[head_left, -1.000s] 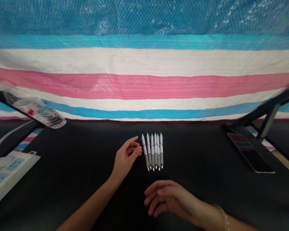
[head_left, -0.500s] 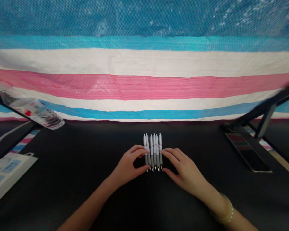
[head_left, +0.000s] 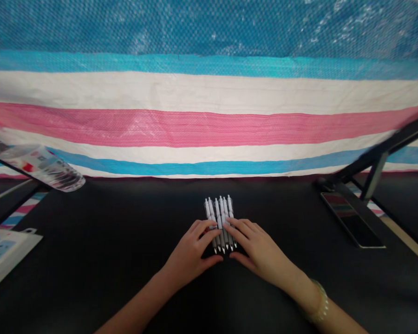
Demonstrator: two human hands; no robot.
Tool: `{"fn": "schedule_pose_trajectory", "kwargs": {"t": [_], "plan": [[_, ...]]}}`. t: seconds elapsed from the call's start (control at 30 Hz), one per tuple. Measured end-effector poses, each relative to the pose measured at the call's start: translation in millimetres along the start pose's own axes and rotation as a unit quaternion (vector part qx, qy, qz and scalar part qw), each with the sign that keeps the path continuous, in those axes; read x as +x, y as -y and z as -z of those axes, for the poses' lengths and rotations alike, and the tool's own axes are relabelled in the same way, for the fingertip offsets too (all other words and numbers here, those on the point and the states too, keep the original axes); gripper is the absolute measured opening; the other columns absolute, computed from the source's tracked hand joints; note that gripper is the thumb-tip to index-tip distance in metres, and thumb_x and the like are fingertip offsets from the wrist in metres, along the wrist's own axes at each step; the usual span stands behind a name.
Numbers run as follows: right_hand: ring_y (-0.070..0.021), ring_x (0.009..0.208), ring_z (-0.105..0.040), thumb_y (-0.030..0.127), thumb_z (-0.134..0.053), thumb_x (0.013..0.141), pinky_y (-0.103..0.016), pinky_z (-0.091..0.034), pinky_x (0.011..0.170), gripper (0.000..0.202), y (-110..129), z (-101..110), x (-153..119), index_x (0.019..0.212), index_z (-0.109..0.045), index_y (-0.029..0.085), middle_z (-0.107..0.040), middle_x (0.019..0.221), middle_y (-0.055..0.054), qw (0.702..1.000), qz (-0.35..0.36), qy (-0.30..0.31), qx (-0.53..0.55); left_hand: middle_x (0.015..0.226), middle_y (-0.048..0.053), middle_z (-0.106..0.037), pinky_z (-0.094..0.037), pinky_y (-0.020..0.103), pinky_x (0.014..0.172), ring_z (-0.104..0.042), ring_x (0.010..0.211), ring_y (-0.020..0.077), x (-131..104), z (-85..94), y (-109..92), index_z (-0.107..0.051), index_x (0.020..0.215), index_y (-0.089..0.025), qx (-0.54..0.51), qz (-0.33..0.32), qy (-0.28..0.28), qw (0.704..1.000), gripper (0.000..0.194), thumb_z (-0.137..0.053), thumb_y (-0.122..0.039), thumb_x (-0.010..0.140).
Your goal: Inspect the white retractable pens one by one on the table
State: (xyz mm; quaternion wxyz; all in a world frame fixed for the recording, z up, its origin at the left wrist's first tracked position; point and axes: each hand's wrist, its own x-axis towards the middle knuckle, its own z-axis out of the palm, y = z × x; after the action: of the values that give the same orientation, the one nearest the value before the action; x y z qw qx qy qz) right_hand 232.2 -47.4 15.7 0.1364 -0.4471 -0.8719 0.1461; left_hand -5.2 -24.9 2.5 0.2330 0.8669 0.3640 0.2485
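Note:
A row of several white-and-grey click pens (head_left: 219, 221) lies side by side on the black table, grey tips towards me. The clicker ends fan slightly to the left. My left hand (head_left: 191, 248) reaches in from the left, its fingertips over the left pens and its thumb stretched out just below their tips. From the right, my right hand (head_left: 261, 250) lays its fingers across the right-hand pens, thumb apart near the tips. Both hands have their fingers spread, and neither is closed round a pen. The fingers cover part of the barrels.
A black phone (head_left: 352, 219) lies on the table (head_left: 125, 222) at the right, beside a black metal frame (head_left: 372, 171). At the left are a tilted clear bottle (head_left: 52, 169) and a white power strip (head_left: 12, 255). Striped sheeting (head_left: 209, 127) hangs behind the table.
Both hands have moved from the outer sides of the row to over the pens, closer together, thumbs now below the tips. The pens now slant more. The view has shifted slightly.

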Motion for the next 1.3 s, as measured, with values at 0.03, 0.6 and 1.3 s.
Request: {"fn": "schedule_pose_trajectory", "kwargs": {"t": [0.03,0.6,1.3], "plan": [[-0.034,0.127,-0.052,0.022,-0.068,0.088,-0.057,-0.048,0.103,0.068,0,-1,0,0.151,-0.041,0.023,-0.052,0.148,-0.014,1.0,0.003,-0.003,0.002,0.129,0.013,-0.062,-0.053,0.05,0.098,-0.058,0.115,0.031,0,-0.6,0,-0.062,0.125,-0.021,0.0,-0.003,-0.003,1.0,0.053,-0.083,-0.023,0.076],[-0.0303,0.114,-0.059,0.019,-0.069,0.088,-0.05,-0.054,0.099,0.05,4,2,2,0.136,-0.056,0.02,-0.06,0.136,-0.014,0.999,0.02,-0.017,0.045,0.116,0.011,-0.069,-0.059,0.046,0.087,-0.062,0.102,0.0275,3,-7.1,-6,-0.065,0.116,-0.02,0.007,-0.035,-0.053,0.998,0.042,-0.082,-0.02,0.078],[-0.0307,0.115,-0.059,0.024,-0.06,0.094,-0.048,-0.052,0.1,0.038,12,10,2,0.132,-0.056,0.019,-0.057,0.135,-0.014,0.999,0.004,-0.004,0.05,0.114,0.01,-0.07,-0.06,0.043,0.086,-0.063,0.1,0.0268,1,-7.3,-10,-0.065,0.112,-0.02,0.011,-0.057,-0.068,0.996,0.035,-0.074,-0.011,0.079]]}}
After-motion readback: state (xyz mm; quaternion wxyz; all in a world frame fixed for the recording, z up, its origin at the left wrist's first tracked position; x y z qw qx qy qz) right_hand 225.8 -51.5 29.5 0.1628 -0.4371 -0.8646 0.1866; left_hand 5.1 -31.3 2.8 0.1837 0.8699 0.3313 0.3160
